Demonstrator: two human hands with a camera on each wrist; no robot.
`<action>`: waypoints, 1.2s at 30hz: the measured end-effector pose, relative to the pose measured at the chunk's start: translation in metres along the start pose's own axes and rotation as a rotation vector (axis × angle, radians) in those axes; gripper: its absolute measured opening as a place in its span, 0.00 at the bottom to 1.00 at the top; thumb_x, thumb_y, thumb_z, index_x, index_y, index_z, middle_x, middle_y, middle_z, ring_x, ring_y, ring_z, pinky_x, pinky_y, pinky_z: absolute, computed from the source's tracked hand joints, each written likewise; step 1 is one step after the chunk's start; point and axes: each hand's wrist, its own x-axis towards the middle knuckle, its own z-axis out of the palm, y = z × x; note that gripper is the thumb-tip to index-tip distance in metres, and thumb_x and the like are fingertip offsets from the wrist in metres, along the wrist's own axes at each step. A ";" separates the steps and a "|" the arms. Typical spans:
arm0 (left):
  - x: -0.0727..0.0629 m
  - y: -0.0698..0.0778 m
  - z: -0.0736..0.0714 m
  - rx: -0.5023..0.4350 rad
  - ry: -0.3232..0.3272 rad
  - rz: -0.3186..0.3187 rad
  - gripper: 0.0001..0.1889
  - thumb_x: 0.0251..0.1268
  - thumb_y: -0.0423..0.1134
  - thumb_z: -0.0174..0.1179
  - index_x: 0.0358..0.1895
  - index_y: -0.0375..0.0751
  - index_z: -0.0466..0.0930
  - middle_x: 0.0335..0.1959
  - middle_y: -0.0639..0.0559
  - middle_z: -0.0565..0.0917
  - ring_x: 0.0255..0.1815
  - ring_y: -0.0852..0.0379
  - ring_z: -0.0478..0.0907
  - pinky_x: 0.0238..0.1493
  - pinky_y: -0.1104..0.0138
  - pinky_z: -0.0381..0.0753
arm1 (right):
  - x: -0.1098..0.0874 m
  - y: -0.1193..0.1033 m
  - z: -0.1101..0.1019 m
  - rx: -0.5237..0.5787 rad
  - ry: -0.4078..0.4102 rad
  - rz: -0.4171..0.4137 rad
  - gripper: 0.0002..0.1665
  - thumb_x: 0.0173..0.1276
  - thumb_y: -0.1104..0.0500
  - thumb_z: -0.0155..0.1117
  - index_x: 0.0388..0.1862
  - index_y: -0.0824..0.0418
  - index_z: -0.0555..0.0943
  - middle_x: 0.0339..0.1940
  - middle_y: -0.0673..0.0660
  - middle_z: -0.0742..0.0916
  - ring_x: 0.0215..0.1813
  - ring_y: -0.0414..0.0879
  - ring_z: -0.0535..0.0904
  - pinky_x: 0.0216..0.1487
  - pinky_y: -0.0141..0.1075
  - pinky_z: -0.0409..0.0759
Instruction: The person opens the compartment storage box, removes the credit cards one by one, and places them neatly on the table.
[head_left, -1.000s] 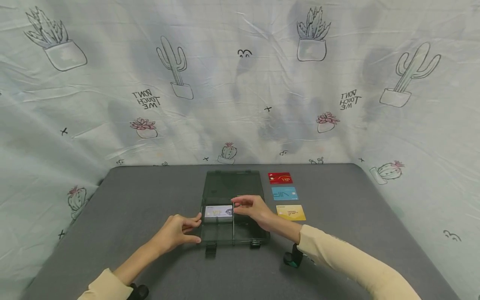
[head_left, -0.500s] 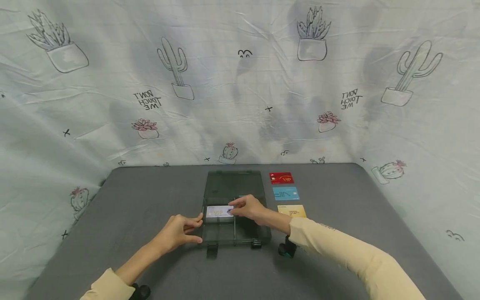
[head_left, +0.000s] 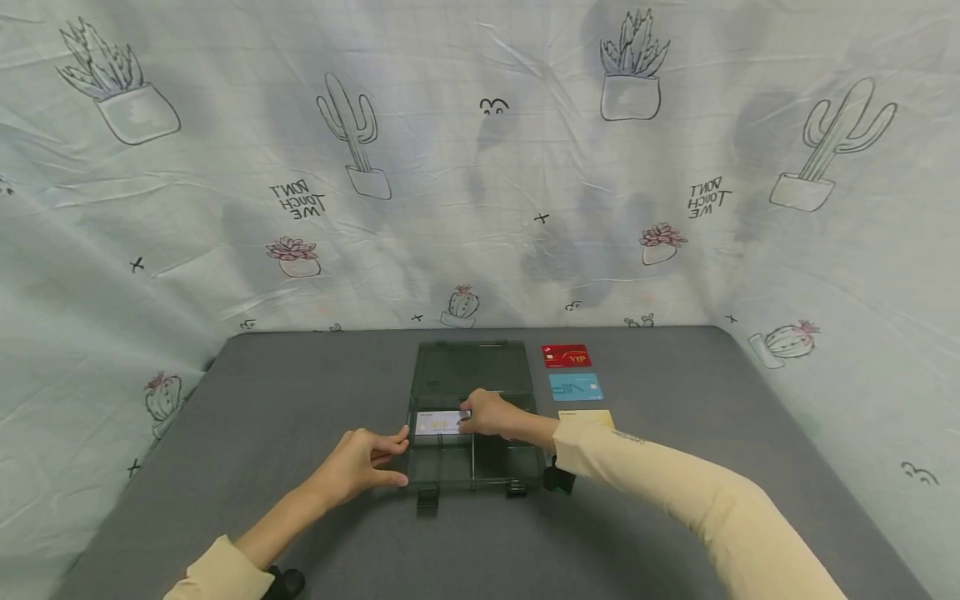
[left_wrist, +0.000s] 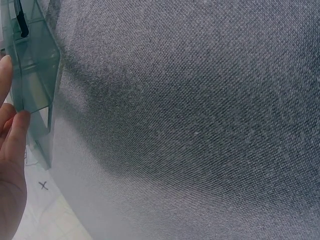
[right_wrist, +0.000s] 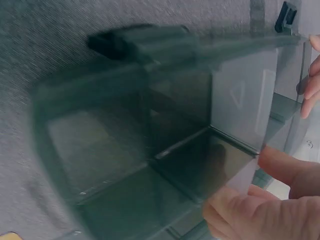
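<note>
A dark green, see-through divided box lies with its lid raised toward the back. In its back left compartment, a white VIP card shows gold print in the head view. My right hand pinches this card's right end beside the upright divider; the card's pale edge appears between finger and thumb in the right wrist view. My left hand touches the box's left side with index finger and thumb spread apart. Those fingers meet the green wall in the left wrist view.
Right of the box, a red card, a blue card and a yellow card form a column on the grey table. My right sleeve partly covers the yellow one. Black clasps stick out at the box's front edge.
My right hand has shifted slightly left over the card's end, and its wrist and sleeve have swung left across the yellow card. The left hand stays against the box.
</note>
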 end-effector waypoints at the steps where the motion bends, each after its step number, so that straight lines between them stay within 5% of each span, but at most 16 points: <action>1: 0.000 0.000 0.000 0.001 0.001 -0.001 0.28 0.44 0.31 0.74 0.50 0.19 0.78 0.61 0.28 0.69 0.58 0.37 0.74 0.51 0.64 0.81 | 0.012 0.012 0.005 -0.043 -0.015 -0.033 0.10 0.67 0.60 0.65 0.36 0.69 0.84 0.33 0.57 0.87 0.17 0.36 0.71 0.38 0.29 0.79; 3: -0.001 0.001 0.000 0.004 0.002 0.004 0.28 0.44 0.31 0.74 0.50 0.19 0.78 0.61 0.28 0.69 0.57 0.36 0.74 0.51 0.63 0.82 | 0.020 0.013 0.007 -0.116 -0.040 0.004 0.15 0.68 0.59 0.65 0.22 0.64 0.79 0.25 0.53 0.82 0.21 0.40 0.71 0.42 0.35 0.77; 6: -0.003 0.003 -0.001 0.003 0.000 0.011 0.28 0.44 0.31 0.74 0.50 0.19 0.78 0.60 0.27 0.69 0.57 0.36 0.74 0.51 0.62 0.82 | 0.022 0.007 0.008 -0.133 -0.072 0.053 0.18 0.69 0.58 0.64 0.20 0.59 0.70 0.16 0.50 0.69 0.18 0.39 0.62 0.26 0.32 0.68; 8: -0.003 0.004 -0.001 0.002 -0.001 0.012 0.28 0.44 0.31 0.74 0.50 0.19 0.78 0.60 0.27 0.69 0.57 0.36 0.74 0.51 0.61 0.82 | -0.011 -0.036 -0.008 -0.119 -0.082 0.121 0.17 0.69 0.65 0.62 0.23 0.62 0.67 0.14 0.50 0.61 0.16 0.40 0.53 0.20 0.30 0.59; 12: -0.003 0.004 -0.001 -0.002 0.000 -0.007 0.28 0.44 0.31 0.73 0.50 0.19 0.78 0.61 0.28 0.68 0.57 0.36 0.74 0.51 0.61 0.82 | -0.026 -0.048 -0.015 -0.132 -0.086 0.074 0.20 0.70 0.66 0.60 0.18 0.61 0.66 0.11 0.46 0.58 0.14 0.36 0.49 0.18 0.27 0.52; 13: -0.003 0.004 -0.001 -0.003 0.000 -0.011 0.28 0.44 0.30 0.73 0.51 0.19 0.78 0.61 0.28 0.68 0.58 0.37 0.74 0.51 0.61 0.81 | -0.025 -0.048 -0.015 -0.155 -0.083 0.068 0.22 0.70 0.66 0.60 0.16 0.61 0.65 0.10 0.46 0.58 0.13 0.36 0.50 0.19 0.25 0.60; 17: -0.002 0.002 0.000 0.000 0.001 -0.012 0.27 0.44 0.30 0.73 0.51 0.19 0.78 0.61 0.28 0.68 0.58 0.36 0.73 0.52 0.62 0.81 | 0.004 -0.028 0.000 -0.320 -0.082 0.046 0.23 0.68 0.65 0.63 0.13 0.62 0.67 0.10 0.52 0.68 0.16 0.43 0.65 0.42 0.36 0.79; 19: -0.002 0.002 0.000 0.004 0.003 -0.011 0.27 0.44 0.30 0.73 0.51 0.19 0.78 0.61 0.28 0.68 0.58 0.37 0.73 0.52 0.64 0.81 | 0.028 -0.008 0.010 -0.445 -0.087 -0.004 0.20 0.68 0.61 0.64 0.17 0.63 0.72 0.16 0.54 0.75 0.21 0.44 0.73 0.60 0.45 0.76; 23: -0.001 0.001 0.000 0.007 0.004 -0.011 0.28 0.44 0.31 0.74 0.51 0.20 0.78 0.61 0.29 0.69 0.58 0.37 0.73 0.52 0.65 0.81 | 0.046 0.006 0.017 -0.521 -0.132 0.033 0.13 0.69 0.56 0.63 0.30 0.63 0.76 0.30 0.56 0.79 0.27 0.44 0.76 0.50 0.43 0.81; 28: -0.001 0.002 -0.001 0.011 0.011 -0.011 0.28 0.43 0.32 0.74 0.51 0.20 0.78 0.61 0.29 0.69 0.58 0.37 0.74 0.50 0.65 0.82 | 0.006 -0.037 -0.002 -0.418 -0.143 0.127 0.12 0.71 0.61 0.61 0.29 0.64 0.71 0.25 0.56 0.72 0.18 0.42 0.61 0.22 0.32 0.65; 32: -0.001 0.004 -0.002 0.025 0.018 0.004 0.28 0.43 0.32 0.74 0.50 0.21 0.79 0.60 0.28 0.70 0.57 0.37 0.74 0.50 0.64 0.83 | -0.014 -0.050 -0.008 -0.395 -0.096 0.081 0.17 0.71 0.63 0.60 0.22 0.61 0.66 0.19 0.52 0.67 0.17 0.39 0.57 0.20 0.30 0.59; 36: -0.003 0.004 -0.001 0.018 0.008 0.005 0.29 0.43 0.32 0.74 0.51 0.20 0.78 0.60 0.28 0.70 0.57 0.37 0.74 0.50 0.64 0.82 | -0.020 -0.048 -0.006 -0.385 -0.023 0.014 0.20 0.69 0.64 0.62 0.18 0.62 0.69 0.18 0.52 0.71 0.21 0.41 0.61 0.24 0.30 0.64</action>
